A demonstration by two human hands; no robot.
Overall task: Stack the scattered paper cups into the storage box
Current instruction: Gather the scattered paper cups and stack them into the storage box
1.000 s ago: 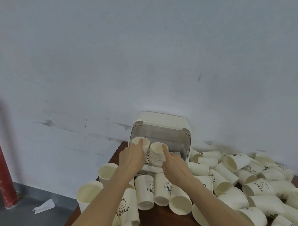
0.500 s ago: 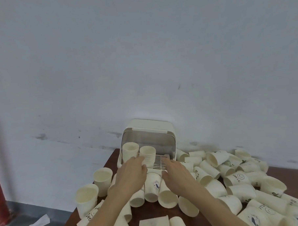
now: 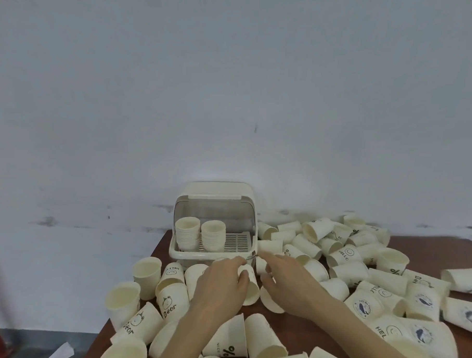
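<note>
The cream storage box (image 3: 176,251) stands at the table's back edge with its lid swung up. Two stacks of paper cups (image 3: 188,232) (image 3: 213,234) stand on its left side; the grated floor to their right is bare. Just in front of the box my left hand (image 3: 223,282) grips a paper cup (image 3: 251,292) lying on its side, mouth toward me. My right hand (image 3: 285,278) lies beside it with fingers stretched forward, touching a small cup (image 3: 261,265). Loose cups surround both hands.
Several paper cups lie scattered over the brown table (image 3: 303,327), thickest on the right (image 3: 369,281); some stand upright at the left (image 3: 147,272). The table's left edge drops to a grey floor with a paper scrap (image 3: 57,355). A white wall rises behind.
Both hands have drawn back from the stacks in the box to the loose cups in front of it. The left hand has taken hold of a lying cup.
</note>
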